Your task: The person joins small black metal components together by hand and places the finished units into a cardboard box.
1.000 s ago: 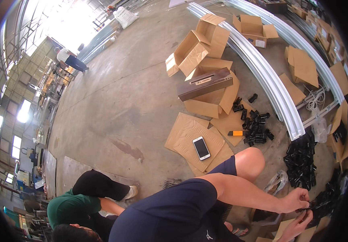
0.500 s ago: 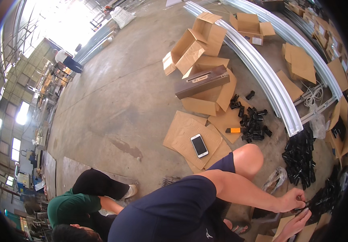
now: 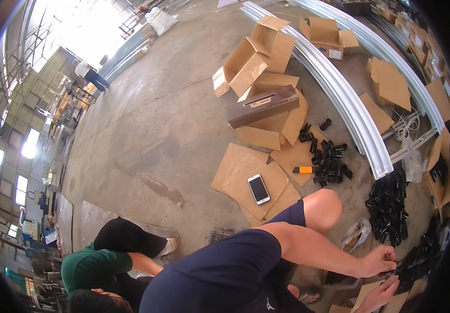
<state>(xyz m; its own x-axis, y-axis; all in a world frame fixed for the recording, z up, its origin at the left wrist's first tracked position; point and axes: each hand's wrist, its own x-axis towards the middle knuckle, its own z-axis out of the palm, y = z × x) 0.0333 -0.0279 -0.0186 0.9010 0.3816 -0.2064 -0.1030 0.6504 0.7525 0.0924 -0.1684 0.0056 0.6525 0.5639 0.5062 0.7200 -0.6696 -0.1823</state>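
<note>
My left hand (image 3: 377,261) is closed in a pinch at the lower right, with a small black plastic part (image 3: 387,273) at its fingertips. Just below it, my right hand (image 3: 382,297) has its fingers bent together near the same part; its grip is partly hidden. Both hands are beside a heap of black plastic parts (image 3: 421,259), above the flaps of an open cardboard box (image 3: 367,293). A second pile of black parts (image 3: 386,208) lies farther off, next to a clear plastic bag (image 3: 358,232).
A white phone (image 3: 259,189) lies on flat cardboard (image 3: 235,172). Black fittings (image 3: 329,161) and an orange-and-black object (image 3: 303,170) lie beyond my knee. Long metal rails (image 3: 334,88) and open boxes (image 3: 246,62) cover the floor. A person in green (image 3: 97,268) crouches at left; another stands far off.
My right hand has moved slightly down, widening the gap between my hands. My left hand stays nearly in place, still pinching. The view has shifted a little.
</note>
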